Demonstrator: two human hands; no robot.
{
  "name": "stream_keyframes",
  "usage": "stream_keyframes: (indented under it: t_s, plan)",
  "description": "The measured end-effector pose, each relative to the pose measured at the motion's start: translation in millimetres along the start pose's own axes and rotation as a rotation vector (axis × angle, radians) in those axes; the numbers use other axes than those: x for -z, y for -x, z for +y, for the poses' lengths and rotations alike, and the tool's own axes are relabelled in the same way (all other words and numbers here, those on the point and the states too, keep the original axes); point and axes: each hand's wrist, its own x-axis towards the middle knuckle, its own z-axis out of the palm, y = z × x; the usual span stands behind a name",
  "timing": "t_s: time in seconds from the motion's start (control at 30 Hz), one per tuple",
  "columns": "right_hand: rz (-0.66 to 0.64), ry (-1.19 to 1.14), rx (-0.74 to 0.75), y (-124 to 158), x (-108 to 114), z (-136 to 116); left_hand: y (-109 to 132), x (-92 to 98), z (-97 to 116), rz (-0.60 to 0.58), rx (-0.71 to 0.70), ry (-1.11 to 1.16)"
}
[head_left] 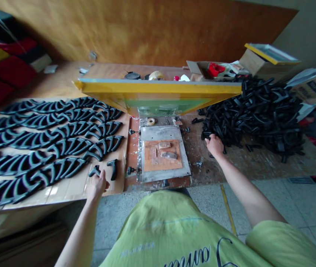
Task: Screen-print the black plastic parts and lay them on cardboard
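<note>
My left hand (98, 185) is closed around one end of a black curved plastic handle (93, 170), low over the cardboard sheet. Just to its right, a similar black handle (113, 169) lies alone. Rows of these handles (46, 141) cover the cardboard farther left. On the other side, my right hand (215, 145) is at the near left edge of a heap of black plastic handles (252, 115). Its fingers are closed on a handle there, partly hidden by the hand. Between my hands is a metal plate fixture (162, 133) with small blocks on an orange-brown sheet.
A yellow-edged screen frame (158, 89) stands raised behind the plate. Black knobs (130, 170) stick out beside the fixture. An opened carton (199, 68) and a roll of tape (156, 75) sit at the back. Stacked red and black bundles (5, 70) stand at left.
</note>
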Motion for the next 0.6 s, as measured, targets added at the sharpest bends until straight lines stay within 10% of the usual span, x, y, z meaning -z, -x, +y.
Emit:
stream_keyframes:
  t_s: [0.37,0.6]
  plan:
    - [0.01,-0.237,-0.304,-12.9,-1.5,15.3,-25.3,18.7,9.8,-0.17,0.171,-0.202]
    - [-0.143,-0.412,0.737,61.1,-9.3,-110.7,19.9,60.2,159.6,-0.067,-0.57,0.56]
